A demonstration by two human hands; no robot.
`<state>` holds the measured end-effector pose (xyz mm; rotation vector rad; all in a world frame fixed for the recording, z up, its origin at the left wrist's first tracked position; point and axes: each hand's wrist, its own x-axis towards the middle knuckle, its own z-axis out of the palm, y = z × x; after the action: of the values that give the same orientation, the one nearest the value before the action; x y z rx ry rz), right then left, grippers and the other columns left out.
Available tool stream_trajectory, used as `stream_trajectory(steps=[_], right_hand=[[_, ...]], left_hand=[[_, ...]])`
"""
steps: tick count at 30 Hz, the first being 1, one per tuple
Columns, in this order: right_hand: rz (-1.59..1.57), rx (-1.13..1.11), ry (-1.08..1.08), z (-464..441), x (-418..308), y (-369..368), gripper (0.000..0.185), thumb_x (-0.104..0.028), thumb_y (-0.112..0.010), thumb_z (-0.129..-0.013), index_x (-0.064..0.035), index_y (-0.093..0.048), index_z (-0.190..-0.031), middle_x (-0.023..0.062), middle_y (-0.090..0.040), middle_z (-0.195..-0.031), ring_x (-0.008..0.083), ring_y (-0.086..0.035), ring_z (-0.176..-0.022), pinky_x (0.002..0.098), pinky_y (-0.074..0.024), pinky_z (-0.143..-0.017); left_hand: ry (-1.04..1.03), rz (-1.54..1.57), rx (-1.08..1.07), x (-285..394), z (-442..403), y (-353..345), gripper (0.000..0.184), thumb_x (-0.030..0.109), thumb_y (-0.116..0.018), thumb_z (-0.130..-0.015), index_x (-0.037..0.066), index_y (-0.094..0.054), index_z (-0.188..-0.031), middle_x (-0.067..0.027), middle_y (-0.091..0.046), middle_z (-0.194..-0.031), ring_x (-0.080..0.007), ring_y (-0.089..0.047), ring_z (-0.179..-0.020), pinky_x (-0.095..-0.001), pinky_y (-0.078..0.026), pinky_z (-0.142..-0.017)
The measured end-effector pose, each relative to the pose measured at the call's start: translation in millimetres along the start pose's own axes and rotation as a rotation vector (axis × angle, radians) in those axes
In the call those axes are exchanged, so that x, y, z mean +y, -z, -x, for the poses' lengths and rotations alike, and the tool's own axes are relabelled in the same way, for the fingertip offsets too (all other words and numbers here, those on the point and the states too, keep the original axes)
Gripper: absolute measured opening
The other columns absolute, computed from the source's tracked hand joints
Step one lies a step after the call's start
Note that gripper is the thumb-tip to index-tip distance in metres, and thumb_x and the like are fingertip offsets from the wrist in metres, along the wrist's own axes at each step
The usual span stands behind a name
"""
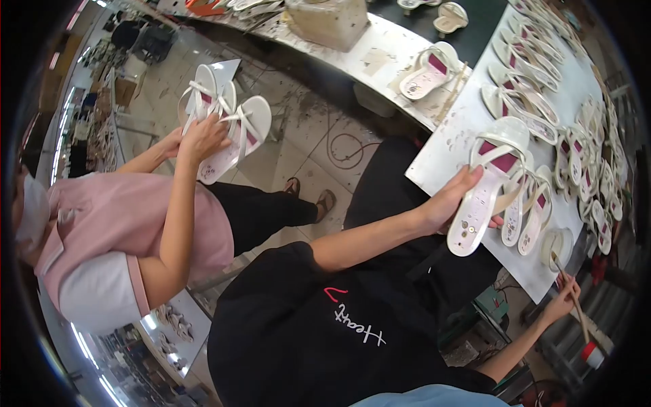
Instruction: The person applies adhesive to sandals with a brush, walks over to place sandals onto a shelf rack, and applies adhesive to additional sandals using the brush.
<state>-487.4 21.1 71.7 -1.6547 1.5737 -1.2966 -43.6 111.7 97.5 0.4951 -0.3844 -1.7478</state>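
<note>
The left hand (442, 205) holds a white sandal (472, 214) over the front edge of the counter (434, 159). The thumb is on its side and some fingers are tucked behind. The right hand (559, 302) has its fingers pinched shut around a thin brush (578, 313), with the tip at a small pot (546, 251) near the front right corner.

The sandal in hand has its straps on, and a dark pink patch and small marks inside. Two more sandals (534, 225) are right by it. Lots of sandals (522, 98) with straps fill the far side and the right side — so plenty looks done. The brush is away from the sandal just now. I cannot tell if any sandal is wet, or which ones still need work.

Another person's hands (205, 140) hold a bunch of sandals (249, 125) — well apart from this counter.
</note>
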Motion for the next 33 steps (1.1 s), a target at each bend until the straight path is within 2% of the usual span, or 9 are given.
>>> stream_trajectory(steps=[7,10,15,18,20,24,26,29,33], right_hand=[[0.111,-0.045,0.005,4.1,-7.8,-9.2,0.023,-0.018,-0.051,-0.097,0.0047,-0.051,-0.097,0.0172,-0.064,-0.094,0.0207,-0.065,-0.083,0.0296,-0.0534,-0.077],[0.009,0.142,-0.008,0.0,3.4,-1.1,0.022,-0.015,-0.051,-0.096,0.0069,-0.052,-0.099,0.0189,-0.064,-0.095,0.0224,-0.065,-0.084,0.0312,-0.0555,-0.078],[-0.639,0.444,-0.166,8.3,18.2,0.7,0.024,-0.013,-0.050,-0.096,0.0103,-0.051,-0.098,0.0275,-0.061,-0.100,0.0331,-0.064,-0.090,0.0371,-0.0552,-0.085],[-0.976,0.471,-0.232,19.8,-0.4,-7.4,0.029,-0.016,-0.048,-0.097,0.0114,-0.055,-0.099,0.0235,-0.062,-0.100,0.0290,-0.062,-0.098,0.0349,-0.0510,-0.092],[-1.044,0.411,-0.200,27.6,-26.5,-19.3,0.028,-0.016,-0.049,-0.096,0.0108,-0.057,-0.099,0.0213,-0.063,-0.101,0.0269,-0.061,-0.097,0.0332,-0.0506,-0.091],[-0.942,0.307,-0.045,57.1,-125.7,-80.4,0.016,-0.015,-0.050,-0.095,0.0000,-0.052,-0.095,0.0168,-0.058,-0.094,0.0229,-0.060,-0.091,0.0326,-0.0505,-0.086],[-0.728,0.150,0.104,80.2,-171.1,-111.7,0.016,-0.019,-0.051,-0.094,-0.0033,-0.046,-0.094,0.0150,-0.054,-0.090,0.0239,-0.060,-0.083,0.0346,-0.0515,-0.082],[-0.404,-0.019,0.359,108.6,-213.2,-143.0,0.024,-0.025,-0.052,-0.094,-0.0037,-0.041,-0.096,0.0186,-0.054,-0.090,0.0270,-0.063,-0.064,0.0335,-0.0551,-0.054],[-0.264,-0.168,0.603,128.8,-220.4,-158.6,0.027,-0.021,-0.057,-0.092,-0.0022,-0.039,-0.102,0.0212,-0.053,-0.096,0.0311,-0.065,-0.069,0.0362,-0.0599,-0.058]], left_hand=[[-0.080,0.016,0.005,4.8,4.2,-10.9,0.054,0.045,-0.028,-0.099,0.008,-0.021,-0.138,-0.0199,-0.051,-0.119,-0.0337,-0.066,-0.089,-0.0396,-0.056,-0.078],[-0.022,0.017,0.044,-0.8,0.2,-4.5,0.064,0.051,-0.026,-0.098,-0.001,-0.032,-0.135,-0.0226,-0.055,-0.118,-0.0356,-0.065,-0.090,-0.0398,-0.055,-0.081],[-0.017,-0.161,0.110,1.7,2.6,-7.7,0.088,0.068,-0.013,-0.091,-0.007,-0.040,-0.128,-0.0244,-0.064,-0.086,-0.0317,-0.067,-0.083,-0.0392,-0.055,-0.074],[-0.075,-0.234,0.163,5.6,4.7,-17.1,0.082,0.067,-0.011,-0.091,-0.003,-0.049,-0.113,-0.0198,-0.064,-0.072,-0.0257,-0.067,-0.064,-0.0329,-0.056,-0.059],[-0.087,-0.257,0.148,8.2,3.3,-24.9,0.082,0.069,-0.010,-0.090,-0.001,-0.046,-0.114,-0.0189,-0.063,-0.072,-0.0244,-0.066,-0.062,-0.0323,-0.055,-0.055],[-0.209,-0.230,0.155,13.0,-3.0,-31.5,0.079,0.071,-0.008,-0.088,0.004,-0.036,-0.120,-0.0162,-0.060,-0.071,-0.0252,-0.065,-0.060,-0.0340,-0.055,-0.051],[-0.280,-0.300,0.158,16.1,-5.7,-33.3,0.091,0.073,-0.007,-0.086,-0.005,-0.040,-0.120,-0.0201,-0.061,-0.072,-0.0288,-0.064,-0.060,-0.0356,-0.055,-0.054],[-0.325,-0.316,0.185,19.3,-8.9,-44.2,0.086,0.073,-0.007,-0.087,-0.001,-0.039,-0.118,-0.0179,-0.060,-0.071,-0.0265,-0.064,-0.058,-0.0349,-0.054,-0.052],[-0.369,-0.346,0.100,20.1,-8.4,-41.5,0.077,0.071,-0.009,-0.088,0.004,-0.034,-0.117,-0.0162,-0.059,-0.071,-0.0250,-0.063,-0.058,-0.0343,-0.053,-0.050]])
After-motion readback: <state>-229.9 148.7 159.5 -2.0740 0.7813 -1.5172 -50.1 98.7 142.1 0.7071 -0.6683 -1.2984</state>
